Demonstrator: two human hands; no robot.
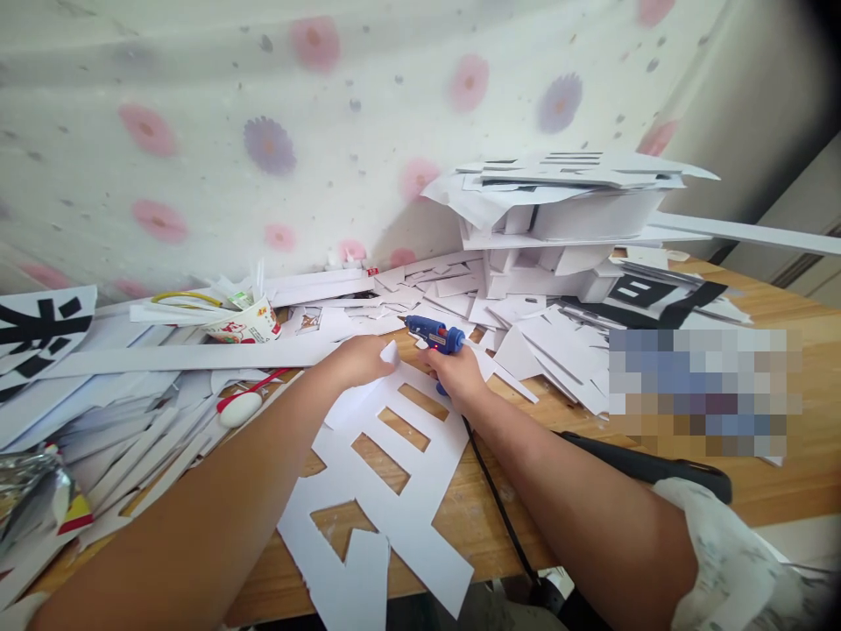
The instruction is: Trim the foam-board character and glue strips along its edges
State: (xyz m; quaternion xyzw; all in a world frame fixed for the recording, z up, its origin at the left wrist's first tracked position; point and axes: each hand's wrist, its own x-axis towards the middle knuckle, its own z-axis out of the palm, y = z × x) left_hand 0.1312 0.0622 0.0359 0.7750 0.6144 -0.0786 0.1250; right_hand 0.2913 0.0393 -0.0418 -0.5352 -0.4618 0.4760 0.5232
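Note:
My right hand [455, 375] is wrapped round the handle of a blue glue gun [434, 333], whose nozzle points to the left and away from me. A white glue stick [474, 344] sticks out of its back, and a small red light shows on its side. Below lies a large white foam board cut-out [394, 517] with several rectangular openings, reaching over the table's near edge. At its far end my left hand [363, 361] is closed on a small white strip [391, 354]; most of its fingers are hidden. The gun's nozzle is just beyond that hand.
White board offcuts [558, 355] are heaped at the back. A layered white board structure [565, 219] stands at the back right. To the left are a paper cup [246, 322], a white spoon-shaped piece [239, 409] and long strips. A black cord [496, 495] runs beneath my right forearm.

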